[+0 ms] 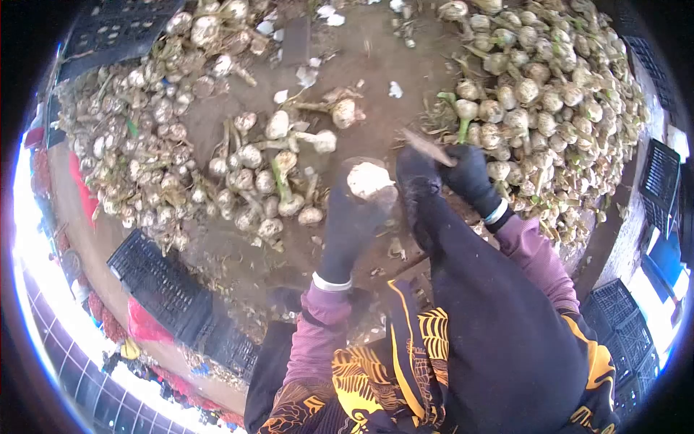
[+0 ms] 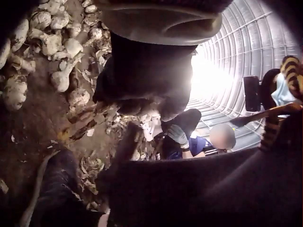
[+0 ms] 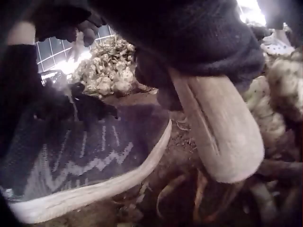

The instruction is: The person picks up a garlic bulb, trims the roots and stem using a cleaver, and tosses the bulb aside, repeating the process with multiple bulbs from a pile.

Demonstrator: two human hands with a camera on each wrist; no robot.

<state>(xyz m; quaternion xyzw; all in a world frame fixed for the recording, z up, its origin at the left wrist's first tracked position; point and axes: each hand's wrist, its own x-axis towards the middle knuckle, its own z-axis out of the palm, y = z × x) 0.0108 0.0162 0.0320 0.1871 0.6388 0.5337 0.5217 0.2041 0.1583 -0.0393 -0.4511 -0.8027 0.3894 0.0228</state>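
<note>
In the head view my gloved left hand (image 1: 354, 228) holds a whitish garlic bulb (image 1: 369, 179), its far side facing up. My left glove (image 2: 142, 80) fills the upper middle of the left wrist view, where the bulb cannot be made out. Right of the shoe (image 1: 418, 177), my gloved right hand (image 1: 471, 181) grips a tool with a flat, pale brown part (image 1: 428, 147). From that fist (image 3: 199, 42) a rounded wooden handle (image 3: 225, 132) sticks out in the right wrist view. The two hands are apart, on either side of the shoe.
Garlic with stems lies in a large heap (image 1: 557, 108) at right and a looser heap (image 1: 152, 137) at left. Several loose bulbs (image 1: 264, 181) lie left of my left hand. Black crates (image 1: 166, 282) stand lower left. Another person (image 2: 199, 144) sits beyond in the left wrist view.
</note>
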